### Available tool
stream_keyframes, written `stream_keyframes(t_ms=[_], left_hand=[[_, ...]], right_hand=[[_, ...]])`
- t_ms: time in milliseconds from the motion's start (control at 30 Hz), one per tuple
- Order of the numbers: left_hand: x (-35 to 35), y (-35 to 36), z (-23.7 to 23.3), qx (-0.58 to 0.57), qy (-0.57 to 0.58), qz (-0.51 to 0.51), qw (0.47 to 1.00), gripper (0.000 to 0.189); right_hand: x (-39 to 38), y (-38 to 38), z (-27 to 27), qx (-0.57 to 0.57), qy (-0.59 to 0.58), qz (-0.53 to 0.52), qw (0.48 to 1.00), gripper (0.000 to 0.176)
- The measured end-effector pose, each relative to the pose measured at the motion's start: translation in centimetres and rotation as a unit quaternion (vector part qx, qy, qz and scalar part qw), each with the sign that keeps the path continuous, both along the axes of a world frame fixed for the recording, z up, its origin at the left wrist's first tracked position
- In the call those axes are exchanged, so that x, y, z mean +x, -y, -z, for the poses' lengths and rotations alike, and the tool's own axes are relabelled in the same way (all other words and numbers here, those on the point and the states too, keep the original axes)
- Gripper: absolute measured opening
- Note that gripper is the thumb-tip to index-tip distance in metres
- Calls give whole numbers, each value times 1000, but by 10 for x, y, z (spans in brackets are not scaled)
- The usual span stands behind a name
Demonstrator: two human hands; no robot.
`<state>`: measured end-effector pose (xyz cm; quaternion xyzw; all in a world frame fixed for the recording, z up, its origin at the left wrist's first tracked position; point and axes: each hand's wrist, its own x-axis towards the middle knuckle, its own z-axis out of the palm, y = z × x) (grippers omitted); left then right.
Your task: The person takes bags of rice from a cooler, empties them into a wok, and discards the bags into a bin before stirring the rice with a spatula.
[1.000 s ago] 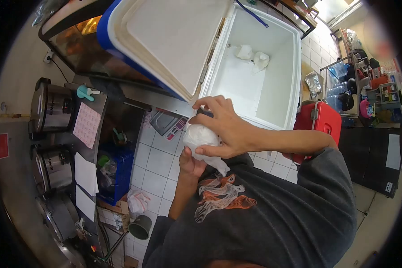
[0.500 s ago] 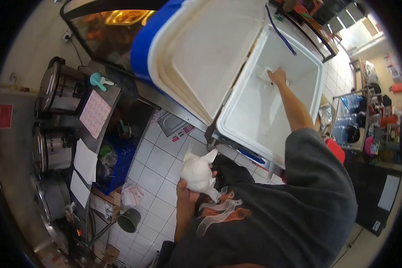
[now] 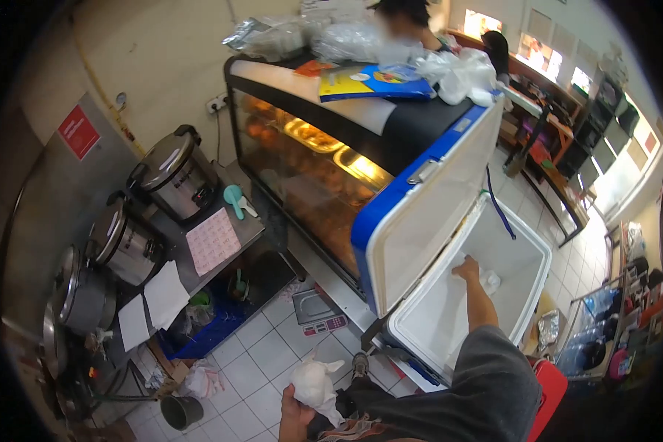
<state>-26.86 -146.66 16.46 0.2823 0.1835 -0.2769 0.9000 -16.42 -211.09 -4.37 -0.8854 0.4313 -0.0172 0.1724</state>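
My left hand [image 3: 293,414] is closed around a white plastic bag [image 3: 315,383], a full rounded bundle with its loose ends sticking up, held low over the tiled floor. My right arm reaches into the open cooler box [image 3: 435,313], which is white inside with a blue-edged lid [image 3: 438,221] raised on its left. Inside the box, my right hand [image 3: 465,269] has curled fingers near the lid-side wall; what they hold, if anything, is hidden. A small whitish, translucent bag [image 3: 490,281] lies in the box just right of that hand.
A heated glass display case [image 3: 302,169] with food trays stands behind the lid. Rice cookers [image 3: 177,177] line the steel counter at left. On the floor are a scale [image 3: 320,313] and a bucket [image 3: 181,412]. Another person [image 3: 409,22] is behind the case.
The view has lifted and turned, showing the display case top and a person behind it. My right hand has shifted toward the lid side in the box. My left hand still holds the bag.
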Motion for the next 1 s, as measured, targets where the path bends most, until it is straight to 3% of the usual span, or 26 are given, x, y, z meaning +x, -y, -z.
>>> stream_keyframes(t_ms=[100, 300, 333, 367, 400, 533, 633, 733, 800, 867, 900, 1000], left_hand=[[-7, -11, 1, -13, -1, -22, 1000, 85], [-25, -55, 15, -37, -22, -32, 999, 84], [-32, -64, 16, -39, -27, -48, 998, 84], [-35, -74, 6, -70, -35, -38, 996, 84], [-40, -89, 21, -112, -43, -33, 992, 83], [-70, -145, 16, -96, 14, -97, 991, 81], [-108, -199, 21, -108, 22, -154, 982, 79], [-152, -266, 34, -160, -3, -199, 967, 75], [-181, -312, 40, -153, 16, -224, 962, 70], [-196, -361, 32, -126, 42, -243, 961, 69], [-202, -382, 35, -107, 42, -255, 960, 66], [-215, -440, 32, -124, 36, -273, 953, 65]], right_hand=[[-5, -7, 16, -30, 5, -55, 998, 84], [-15, -26, -44, 72, -217, -235, 945, 88], [-17, -31, -69, 133, -252, -259, 923, 92], [-31, -66, -123, 163, -217, -209, 940, 81], [-41, -80, -161, 211, -188, -261, 923, 62], [-82, -169, -335, 191, -108, -153, 964, 58], [-129, -280, -389, 248, 64, -110, 960, 61], [-160, -390, -391, 397, 276, -148, 863, 64], [-172, -484, -349, 561, 242, -221, 761, 64], [-172, -620, -320, 706, 207, -275, 618, 73], [-172, -654, -273, 733, 202, -213, 613, 72], [-182, -751, -186, 860, 55, -145, 485, 64]])
